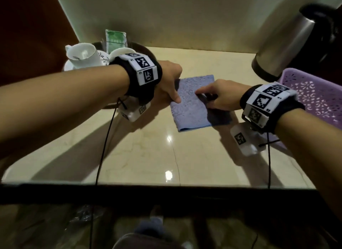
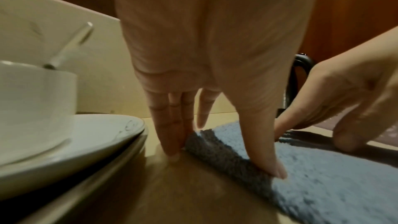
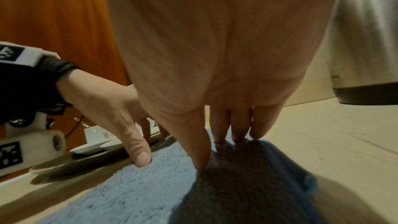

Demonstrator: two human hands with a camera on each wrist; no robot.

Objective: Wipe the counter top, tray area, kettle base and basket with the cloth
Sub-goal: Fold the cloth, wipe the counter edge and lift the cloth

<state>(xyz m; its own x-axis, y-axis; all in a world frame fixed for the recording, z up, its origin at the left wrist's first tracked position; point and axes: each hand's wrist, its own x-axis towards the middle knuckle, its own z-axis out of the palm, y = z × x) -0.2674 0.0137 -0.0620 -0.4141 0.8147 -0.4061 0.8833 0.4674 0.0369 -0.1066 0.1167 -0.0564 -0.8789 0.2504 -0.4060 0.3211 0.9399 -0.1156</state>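
Note:
A blue cloth [image 1: 192,115] lies folded flat on the beige marble counter top [image 1: 148,156]. My left hand [image 1: 175,85] is at the cloth's left edge. Its thumb presses on top of the cloth [image 2: 333,185], and its straight fingers [image 2: 172,147] touch the counter beside the far corner. My right hand [image 1: 205,98] rests straight fingertips [image 3: 237,135] on the right half of the cloth [image 3: 129,185]. A steel kettle [image 1: 288,43] on a black base stands at the back right. A purple perforated basket [image 1: 320,98] sits at the right edge.
A dark round tray [image 1: 142,48] at the back left holds white cups [image 1: 83,54] on saucers and a green sachet [image 1: 115,39]. Its rim [image 2: 86,176] is close to my left fingers. A brown panel lies left, the wall behind, and the counter's dark front edge is near me.

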